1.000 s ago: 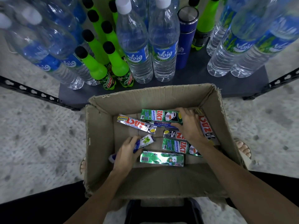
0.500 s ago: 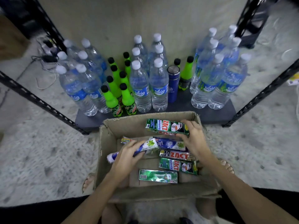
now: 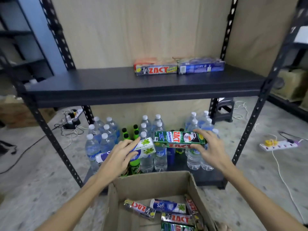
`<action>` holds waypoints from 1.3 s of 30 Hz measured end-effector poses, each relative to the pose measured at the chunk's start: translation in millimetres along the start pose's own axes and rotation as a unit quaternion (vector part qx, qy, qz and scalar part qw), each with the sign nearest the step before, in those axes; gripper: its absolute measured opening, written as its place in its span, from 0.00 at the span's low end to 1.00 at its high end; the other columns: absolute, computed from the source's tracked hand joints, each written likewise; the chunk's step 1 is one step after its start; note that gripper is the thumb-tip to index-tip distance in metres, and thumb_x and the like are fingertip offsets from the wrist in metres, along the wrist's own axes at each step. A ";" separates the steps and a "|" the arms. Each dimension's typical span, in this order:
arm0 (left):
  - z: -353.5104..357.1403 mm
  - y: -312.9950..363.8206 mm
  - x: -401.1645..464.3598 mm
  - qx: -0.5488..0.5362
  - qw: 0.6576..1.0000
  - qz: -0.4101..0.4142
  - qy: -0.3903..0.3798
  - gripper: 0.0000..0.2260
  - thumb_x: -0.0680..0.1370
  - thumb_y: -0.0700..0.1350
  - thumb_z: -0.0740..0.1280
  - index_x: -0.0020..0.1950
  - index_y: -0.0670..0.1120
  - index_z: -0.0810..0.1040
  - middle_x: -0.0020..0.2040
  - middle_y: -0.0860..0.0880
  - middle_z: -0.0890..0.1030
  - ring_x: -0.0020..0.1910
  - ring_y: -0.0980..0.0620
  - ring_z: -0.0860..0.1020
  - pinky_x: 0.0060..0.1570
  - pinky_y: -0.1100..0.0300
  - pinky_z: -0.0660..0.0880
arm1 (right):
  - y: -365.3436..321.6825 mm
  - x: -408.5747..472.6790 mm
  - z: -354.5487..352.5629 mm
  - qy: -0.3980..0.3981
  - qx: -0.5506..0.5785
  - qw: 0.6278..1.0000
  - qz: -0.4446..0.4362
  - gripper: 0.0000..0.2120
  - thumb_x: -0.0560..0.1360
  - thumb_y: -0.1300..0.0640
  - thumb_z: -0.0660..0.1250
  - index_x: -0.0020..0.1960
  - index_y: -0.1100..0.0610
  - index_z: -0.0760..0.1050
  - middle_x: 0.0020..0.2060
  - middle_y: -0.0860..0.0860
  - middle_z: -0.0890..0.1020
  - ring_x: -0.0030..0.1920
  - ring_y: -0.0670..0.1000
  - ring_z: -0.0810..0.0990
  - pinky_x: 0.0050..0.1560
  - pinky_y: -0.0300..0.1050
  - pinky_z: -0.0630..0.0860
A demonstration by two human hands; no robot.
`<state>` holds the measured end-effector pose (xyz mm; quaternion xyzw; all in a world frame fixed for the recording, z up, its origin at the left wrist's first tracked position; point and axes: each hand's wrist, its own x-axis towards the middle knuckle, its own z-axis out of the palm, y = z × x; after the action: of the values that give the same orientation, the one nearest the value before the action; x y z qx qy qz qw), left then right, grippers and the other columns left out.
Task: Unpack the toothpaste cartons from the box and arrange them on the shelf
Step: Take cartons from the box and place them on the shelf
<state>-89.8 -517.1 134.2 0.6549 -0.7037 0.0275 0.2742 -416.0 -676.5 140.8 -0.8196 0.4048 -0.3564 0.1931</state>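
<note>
Our left hand (image 3: 119,155) grips a white Double Mint carton (image 3: 133,150) and our right hand (image 3: 210,150) clasps a green Zact Whitening carton (image 3: 179,139), both held level. They sit below the dark shelf (image 3: 133,84), likely so each slides flat beside the Zact cartons (image 3: 155,67) stacked there.

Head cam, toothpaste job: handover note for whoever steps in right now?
Left hand: holds a white double-mint carton, lifted out of the box.
Right hand: holds green Zact cartons, apparently two stacked, also in the air below the shelf.
Done: two groups of cartons sit on the shelf at the back right, a Zact carton in front of one and a blue carton of the other.
Left: place both handfuls on the shelf, then clear the box, which has at least five more cartons, among them a Safi carton.
</note>
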 end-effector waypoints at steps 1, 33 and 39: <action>-15.4 6.0 9.7 0.008 1.000 0.010 0.010 0.24 0.84 0.49 0.62 0.80 0.52 0.63 0.58 0.57 0.73 0.56 0.56 0.71 0.57 0.65 0.65 | -8.2 5.5 -14.2 0.006 0.003 1.000 -0.004 0.26 0.73 0.52 0.76 0.68 0.52 0.75 0.58 0.47 0.78 0.59 0.48 0.74 0.61 0.45 0.71; -97.3 56.1 295.2 0.161 0.985 0.036 0.054 0.21 0.86 0.51 0.53 0.80 0.58 0.60 0.76 0.53 0.67 0.75 0.51 0.63 0.74 0.51 0.54 | 6.3 236.6 -169.4 -0.027 -0.137 0.987 0.074 0.24 0.82 0.50 0.64 0.77 0.46 0.65 0.70 0.58 0.68 0.70 0.59 0.64 0.72 0.51 0.62; -85.6 45.8 304.3 0.066 0.994 0.044 0.075 0.30 0.77 0.64 0.67 0.78 0.60 0.64 0.64 0.57 0.63 0.63 0.56 0.63 0.67 0.57 0.63 | 2.7 233.1 -161.1 0.042 -0.258 0.965 -0.011 0.32 0.72 0.26 0.59 0.74 0.34 0.65 0.72 0.50 0.63 0.67 0.53 0.63 0.68 0.53 0.64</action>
<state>-100.3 -752.6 349.9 0.6361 -0.7057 0.1349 0.2812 -439.2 -869.4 347.1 -0.8306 0.4815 -0.2760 -0.0456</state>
